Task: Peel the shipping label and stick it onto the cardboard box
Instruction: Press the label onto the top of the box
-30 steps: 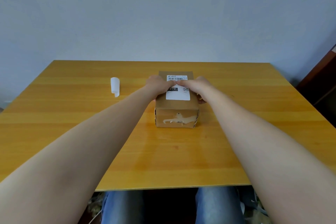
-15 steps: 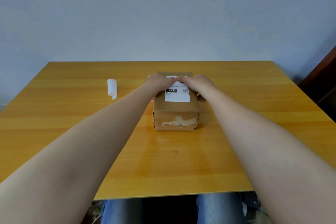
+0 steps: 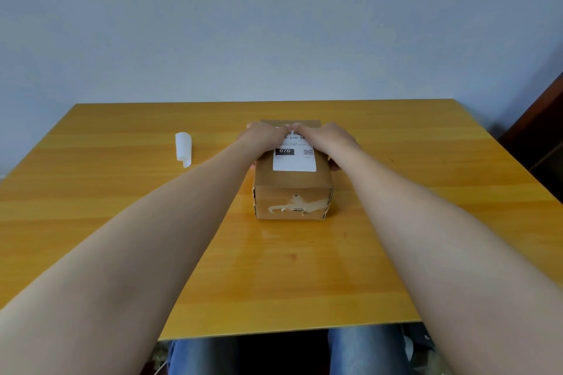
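A brown cardboard box (image 3: 292,183) stands in the middle of the wooden table, with torn tape marks on its near face. A white shipping label (image 3: 294,160) with a black "070" patch and a small code square lies flat on the box top. My left hand (image 3: 264,137) and my right hand (image 3: 327,138) rest on the far half of the box top, fingers pressed flat on the label's upper part, fingertips meeting near the far edge. The hands cover the label's top portion. Neither hand grips anything.
A curled white strip of backing paper (image 3: 183,149) lies on the table (image 3: 122,222) to the left of the box. A dark wooden piece of furniture (image 3: 545,143) stands at the right edge. My blue-jeaned legs show below the table's near edge.
Both hands have slid farther away along the label toward the box's far edge, uncovering more of the label's lower part. The box and the backing paper stay in place.
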Available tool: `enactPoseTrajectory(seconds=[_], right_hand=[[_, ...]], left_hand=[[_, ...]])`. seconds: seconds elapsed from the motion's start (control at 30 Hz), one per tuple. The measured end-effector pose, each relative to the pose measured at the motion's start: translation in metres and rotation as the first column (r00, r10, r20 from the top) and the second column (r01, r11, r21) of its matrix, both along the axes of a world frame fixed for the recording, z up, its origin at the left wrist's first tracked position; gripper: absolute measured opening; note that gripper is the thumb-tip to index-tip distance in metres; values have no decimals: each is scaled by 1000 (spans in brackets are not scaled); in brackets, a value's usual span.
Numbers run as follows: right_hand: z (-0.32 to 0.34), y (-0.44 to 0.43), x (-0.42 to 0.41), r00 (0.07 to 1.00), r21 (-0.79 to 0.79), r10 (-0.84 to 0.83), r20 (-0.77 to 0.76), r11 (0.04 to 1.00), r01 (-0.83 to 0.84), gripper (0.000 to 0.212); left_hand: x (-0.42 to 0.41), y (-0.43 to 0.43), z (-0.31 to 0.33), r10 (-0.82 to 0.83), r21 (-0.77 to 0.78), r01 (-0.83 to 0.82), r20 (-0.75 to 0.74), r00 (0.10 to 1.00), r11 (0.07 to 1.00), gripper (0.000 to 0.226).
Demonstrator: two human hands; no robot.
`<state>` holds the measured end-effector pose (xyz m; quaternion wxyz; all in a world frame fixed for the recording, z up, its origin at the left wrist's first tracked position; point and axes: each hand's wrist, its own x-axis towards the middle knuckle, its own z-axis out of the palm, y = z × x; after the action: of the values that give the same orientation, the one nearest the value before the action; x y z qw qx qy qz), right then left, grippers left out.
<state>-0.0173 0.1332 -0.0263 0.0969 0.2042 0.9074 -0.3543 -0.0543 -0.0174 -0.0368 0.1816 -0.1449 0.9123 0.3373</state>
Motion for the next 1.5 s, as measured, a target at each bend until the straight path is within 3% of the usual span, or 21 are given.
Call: enactPoseTrajectory(seconds=[0.17, 0.27, 0.37, 0.47, 0.6, 0.87, 1.03, 1.17, 1.5], right_hand=[[-6, -1, 3, 999, -184, -32, 12, 982, 33, 66], [-6, -1, 6, 999, -261, -41, -9, 965, 37, 70], [-5, 3, 12, 998, -336, -30, -54, 942, 10, 35], [-6, 4, 18, 997, -363, -21, -80, 932, -10, 27], [-4, 3, 23, 997, -363, 10, -79, 931, -38, 44], [-3, 7, 28, 997, -385, 13, -73, 922, -40, 47], [-8, 4, 20, 994, -335, -18, -104, 942, -18, 53], [-8, 2, 13, 994, -249, -16, -108, 969, -11, 46], [-9, 1, -4, 998, -151, 2, -67, 988, -12, 72]], left_hand=[[11, -2, 6, 11, 4, -11, -18, 1000, 1000, 94], [20, -8, 9, 59, 90, -55, -39, 997, 994, 85], [28, -16, 9, 113, 160, -102, -62, 992, 982, 80], [37, -18, 11, 123, 155, -114, -55, 991, 981, 85], [46, -18, 15, 92, 116, -87, -44, 995, 989, 106], [48, -23, 13, 24, 112, -18, -55, 998, 994, 117], [45, -20, 13, 30, 88, -24, -69, 997, 996, 103], [41, -18, 15, 41, 67, -37, -72, 997, 997, 96], [26, -13, 21, 46, 28, -45, -40, 998, 999, 90]])
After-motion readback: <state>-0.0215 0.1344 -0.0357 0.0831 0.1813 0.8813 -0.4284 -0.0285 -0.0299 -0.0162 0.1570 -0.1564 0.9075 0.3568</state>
